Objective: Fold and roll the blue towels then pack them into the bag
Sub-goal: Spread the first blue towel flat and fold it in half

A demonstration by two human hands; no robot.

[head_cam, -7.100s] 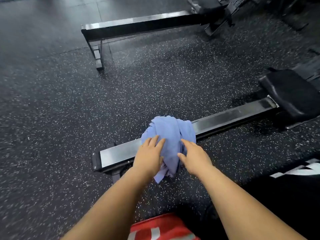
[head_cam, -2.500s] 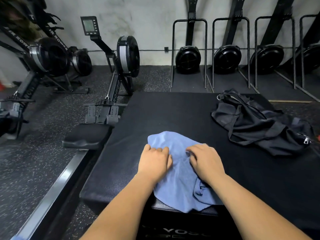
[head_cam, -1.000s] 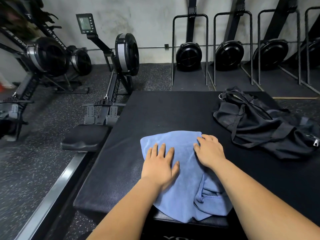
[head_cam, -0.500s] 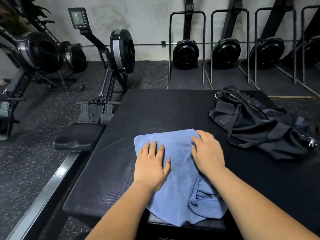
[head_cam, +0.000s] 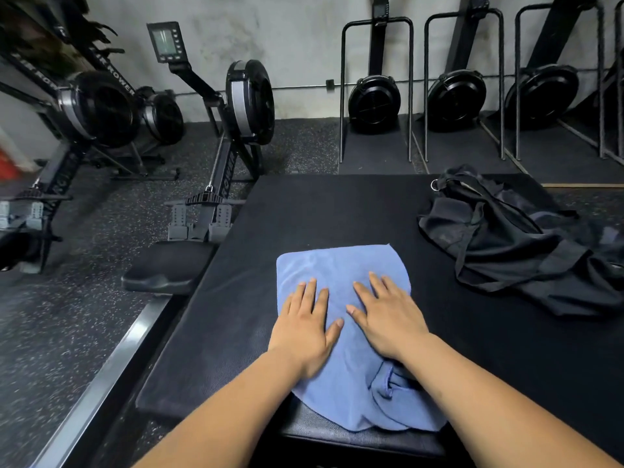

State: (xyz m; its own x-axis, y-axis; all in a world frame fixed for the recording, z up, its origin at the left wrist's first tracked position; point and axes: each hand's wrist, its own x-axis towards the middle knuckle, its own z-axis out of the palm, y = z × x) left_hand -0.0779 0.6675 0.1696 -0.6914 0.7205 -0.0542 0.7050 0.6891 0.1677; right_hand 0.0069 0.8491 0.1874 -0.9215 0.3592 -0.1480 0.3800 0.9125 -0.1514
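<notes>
**Item 1, rowing machine (head_cam: 248,103).** It stands on the floor off the left edge of the worktop (head_cam: 337,211), with its seat (head_cam: 169,266) just beside that edge. It has no part in the step, so we leave it alone.

**Item 2, left hand (head_cam: 305,327).** It lies palm down on the left half of the blue towel (head_cam: 341,265). The fingers (head_cam: 312,293) are straight, slightly spread, and grip nothing. We judge it to be smoothing the cloth. It does best sweeping outward toward the left hem, with light pressure so the cloth does not drag.

**Item 3, blue towel.**
- It lies on the near middle of the worktop.
- The far part is flat; the near end is rumpled and hangs over the near edge (one fold is bunched beside the right wrist).
- We take the step to be flattening before the first fold.
- To do it well, we draw the hanging end up onto the worktop, work out the bunch, and square the hems. A crooked base gives a lopsided roll.

**Item 4, right hand (head_cam: 388,320).** It lies flat on the towel's right half, fingers (head_cam: 381,285) straight and holding nothing. It should mirror the left hand and sweep rightward.

**Item 5, bag (head_cam: 506,244).** It is black and slumped at the far right of the worktop, well apart from the towel. We cannot tell whether its mouth is open, so we check that before packing.
</notes>
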